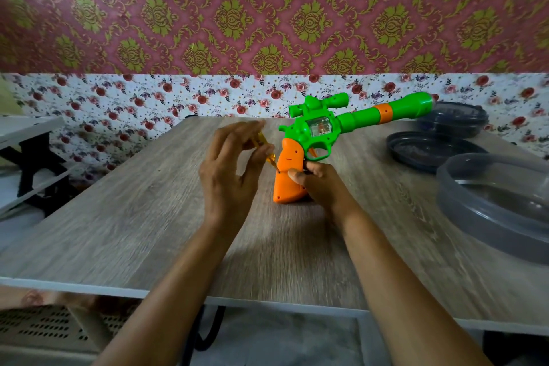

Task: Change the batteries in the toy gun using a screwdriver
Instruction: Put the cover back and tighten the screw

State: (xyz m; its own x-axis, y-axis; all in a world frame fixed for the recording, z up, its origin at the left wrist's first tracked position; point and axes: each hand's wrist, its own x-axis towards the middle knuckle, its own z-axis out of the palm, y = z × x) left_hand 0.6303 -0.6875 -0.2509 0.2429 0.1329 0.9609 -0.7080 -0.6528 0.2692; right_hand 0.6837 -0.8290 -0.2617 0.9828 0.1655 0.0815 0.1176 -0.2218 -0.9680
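Note:
A green toy gun with an orange grip stands on its grip base on the wooden table, barrel pointing up to the right. My right hand grips the orange grip from the right side, thumb across its face. My left hand pinches a small screwdriver with a clear yellow handle. Its tip touches the left edge of the orange grip. Most of the handle is hidden behind my fingers.
A round dark lid lies on the table at the right, with a dark container behind it. A large translucent grey bowl sits at the right edge. A white shelf with black legs stands to the left.

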